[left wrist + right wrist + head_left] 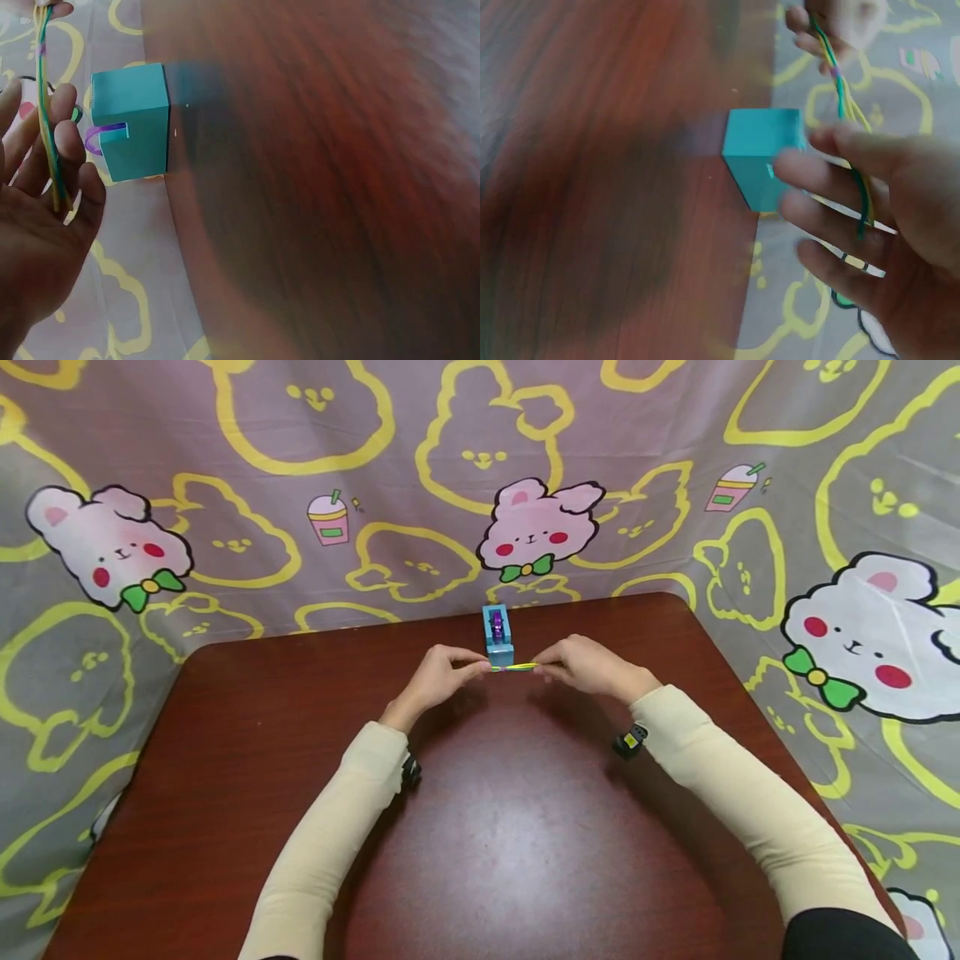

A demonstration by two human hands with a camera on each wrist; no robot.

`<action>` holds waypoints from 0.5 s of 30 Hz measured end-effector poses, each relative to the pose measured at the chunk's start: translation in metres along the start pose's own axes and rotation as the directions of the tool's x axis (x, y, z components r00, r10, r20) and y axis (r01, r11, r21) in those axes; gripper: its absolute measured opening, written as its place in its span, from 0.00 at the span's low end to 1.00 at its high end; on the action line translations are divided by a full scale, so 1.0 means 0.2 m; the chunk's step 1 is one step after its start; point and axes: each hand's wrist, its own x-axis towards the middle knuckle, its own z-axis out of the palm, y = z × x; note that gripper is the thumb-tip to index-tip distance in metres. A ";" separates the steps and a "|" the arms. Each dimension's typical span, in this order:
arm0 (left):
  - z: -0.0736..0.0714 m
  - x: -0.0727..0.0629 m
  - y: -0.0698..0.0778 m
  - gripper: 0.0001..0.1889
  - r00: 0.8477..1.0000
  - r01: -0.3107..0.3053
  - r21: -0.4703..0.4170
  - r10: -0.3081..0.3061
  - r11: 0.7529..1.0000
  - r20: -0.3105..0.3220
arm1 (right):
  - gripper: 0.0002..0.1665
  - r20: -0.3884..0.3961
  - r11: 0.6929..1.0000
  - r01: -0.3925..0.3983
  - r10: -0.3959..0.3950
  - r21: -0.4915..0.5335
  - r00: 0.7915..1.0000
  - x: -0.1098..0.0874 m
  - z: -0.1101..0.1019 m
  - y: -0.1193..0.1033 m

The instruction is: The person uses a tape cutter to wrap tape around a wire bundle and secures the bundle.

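A thin bundle of yellow and green wires [522, 667] is stretched level between both hands, above the table. My left hand [441, 678] pinches its left end between thumb and fingers. At the other end, my right hand [588, 665] pinches the strands, and loose ends run along its palm in the right wrist view. A small purple band [835, 73] circles the bundle between the hands. Just behind the wires stands a blue tape dispenser [500, 655] carrying a roll of purple tape [497, 625]. A purple strip [96, 137] curls at the dispenser's cutting end.
The dark red wooden table [495, 827] spreads between the forearms and toward the person. A grey cloth [420, 427] printed with rabbits and yellow outlines hangs behind the table and along its sides. Wrist cameras [630, 741] sit under both sleeves.
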 end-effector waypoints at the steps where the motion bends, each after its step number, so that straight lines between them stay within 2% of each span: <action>1: 0.00 0.01 0.00 0.15 1.000 0.019 -0.029 -0.019 0.999 0.008 | 0.09 -0.031 0.997 0.016 -0.019 -0.077 0.999 0.00 0.01 -0.01; 3: -0.02 0.03 0.00 0.20 0.995 0.093 -0.099 -0.089 0.991 0.043 | 0.10 -0.080 0.963 0.066 -0.090 -0.263 0.993 0.00 0.02 -0.02; 5: -0.03 0.05 -0.01 0.24 0.982 0.178 -0.126 -0.166 0.976 0.095 | 0.12 -0.127 0.903 0.107 -0.175 -0.417 0.976 -0.01 0.05 -0.02; 8: -0.05 0.07 -0.02 0.27 0.943 0.289 -0.115 -0.263 0.950 0.203 | 0.16 -0.165 0.798 0.157 -0.305 -0.582 0.938 -0.02 0.10 -0.01; 9: -0.05 0.08 -0.02 0.27 0.930 0.310 -0.096 -0.282 0.946 0.235 | 0.18 -0.174 0.776 0.166 -0.335 -0.609 0.926 -0.03 0.11 0.00; 12: -0.07 0.09 -0.04 0.26 0.903 0.334 -0.054 -0.304 0.941 0.303 | 0.19 -0.184 0.738 0.182 -0.385 -0.650 0.904 -0.04 0.15 0.02; 15: -0.07 0.09 -0.05 0.22 0.900 0.318 -0.032 -0.291 0.948 0.325 | 0.20 -0.195 0.732 0.174 -0.390 -0.659 0.900 -0.05 0.17 0.04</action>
